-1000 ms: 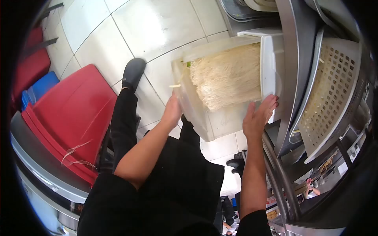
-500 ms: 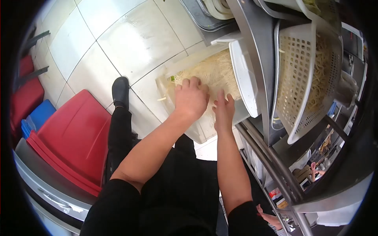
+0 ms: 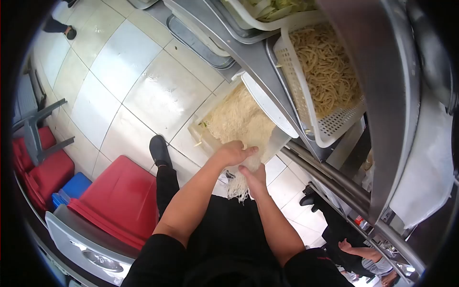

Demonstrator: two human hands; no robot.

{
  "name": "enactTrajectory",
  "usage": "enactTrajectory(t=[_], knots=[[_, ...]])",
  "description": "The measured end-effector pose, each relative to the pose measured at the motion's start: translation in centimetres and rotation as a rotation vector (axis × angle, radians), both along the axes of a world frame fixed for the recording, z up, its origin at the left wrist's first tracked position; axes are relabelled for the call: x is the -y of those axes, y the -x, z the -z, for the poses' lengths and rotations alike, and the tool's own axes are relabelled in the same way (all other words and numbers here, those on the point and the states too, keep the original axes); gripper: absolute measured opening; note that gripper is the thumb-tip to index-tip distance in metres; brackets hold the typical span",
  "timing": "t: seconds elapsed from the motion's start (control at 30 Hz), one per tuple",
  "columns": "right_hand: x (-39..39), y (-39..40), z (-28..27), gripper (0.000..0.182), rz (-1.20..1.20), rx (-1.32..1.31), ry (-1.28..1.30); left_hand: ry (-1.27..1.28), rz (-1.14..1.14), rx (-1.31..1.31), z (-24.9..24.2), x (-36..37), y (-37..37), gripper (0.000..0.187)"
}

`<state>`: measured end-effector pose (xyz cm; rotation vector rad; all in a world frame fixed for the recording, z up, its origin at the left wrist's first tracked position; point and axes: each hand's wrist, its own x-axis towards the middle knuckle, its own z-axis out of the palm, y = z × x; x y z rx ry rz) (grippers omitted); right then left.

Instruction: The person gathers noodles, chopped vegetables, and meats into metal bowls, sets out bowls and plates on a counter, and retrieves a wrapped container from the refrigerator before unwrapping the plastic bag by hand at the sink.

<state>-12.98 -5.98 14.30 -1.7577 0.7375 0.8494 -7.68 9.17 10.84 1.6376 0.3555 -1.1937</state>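
Observation:
A bunch of thin pale noodles [image 3: 237, 186] is gripped between my two hands, its loose ends hanging toward my body. My left hand [image 3: 234, 154] closes on the bunch from the left. Opposite it, my right hand [image 3: 256, 180] has its fingers around the noodles, thumb on top; some fingers are hidden. Just beyond my hands, a translucent plastic bin [image 3: 275, 143] holds a heap of the same kind of noodles [image 3: 239, 112]. A white lid [image 3: 270, 107] stands tilted along the bin's right side.
At upper right, a white perforated basket [image 3: 318, 129] holds thicker brown noodles, beside a container of chopped greens [image 3: 282, 8]. Metal rails [image 3: 330, 174] run along my right. Red-lidded bins [image 3: 119, 201] stand at left. Another person's arm [image 3: 358, 249] shows at lower right.
My hands have come out of the heap toward my body, lifting a bunch of noodles. The view has shifted, bringing more of the basket and the floor into sight.

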Motion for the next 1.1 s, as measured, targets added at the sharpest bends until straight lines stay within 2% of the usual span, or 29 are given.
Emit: enactTrajectory(t=[0.1, 0.13, 0.23, 0.3, 0.37, 0.43, 0.6, 0.67, 0.77, 0.83, 0.87, 0.93, 0.97, 1.03, 1.1], knots=[[1.3, 2.5, -1.5, 0.066, -0.054, 0.043, -0.125, 0.265, -0.301, -0.307, -0.8, 0.7, 2.5, 0.050], [1.7, 2.6, -1.9, 0.063, -0.083, 0.067, -0.160, 0.327, -0.378, -0.330, -0.4, 0.9, 3.6, 0.046], [4.1, 0.8, -4.4, 0.053, -0.172, -0.171, 0.039, 0.476, -0.583, -0.396, -0.3, 0.2, 6.2, 0.033], [4.8, -1.5, -4.9, 0.054, 0.035, -0.136, 0.059, 0.524, -0.670, -0.446, -2.2, -1.0, 7.2, 0.024], [4.8, -4.2, -4.2, 0.048, 0.207, -0.172, 0.092, 0.462, -0.686, -0.417, -4.2, -2.6, 8.1, 0.023], [4.1, -6.4, -2.6, 0.041, 0.214, -0.211, 0.115, 0.443, -0.716, -0.389, -5.8, -5.1, 8.4, 0.024], [0.4, -9.6, 0.2, 0.039, 0.519, -0.182, -0.175, 0.557, -0.828, -0.374, -9.3, -12.3, 9.3, 0.023], [2.2, -10.0, 6.3, 0.037, 0.482, -0.057, -0.486, 0.569, -0.867, -0.381, -9.9, -14.9, 9.7, 0.020], [-0.5, -12.5, 7.9, 0.037, 0.556, 0.138, -0.574, 0.641, -1.015, -0.349, -12.3, -18.1, 9.7, 0.016], [-2.6, -14.8, 8.2, 0.037, 0.803, 0.132, -0.608, 0.650, -1.088, -0.312, -10.4, -19.2, 11.6, 0.015], [-3.4, -16.5, 7.1, 0.037, 1.233, -0.047, -0.694, 0.657, -1.108, -0.299, -10.5, -19.6, 12.4, 0.016], [-2.8, -16.8, 10.4, 0.038, 1.252, 0.014, -0.671, 0.656, -1.142, -0.235, -11.3, -21.7, 11.8, 0.018], [-1.8, -16.5, 12.8, 0.039, 1.259, 0.050, -0.659, 0.649, -1.171, -0.218, -13.2, -22.3, 11.8, 0.019], [0.6, -14.9, 17.3, 0.040, 0.990, 0.129, -0.872, 0.615, -1.247, -0.099, -17.6, -23.1, 10.7, 0.022], [-0.7, -15.2, 13.4, 0.039, 1.173, -0.063, -0.681, 0.613, -1.249, 0.007, -20.5, -24.8, 10.9, 0.024]])
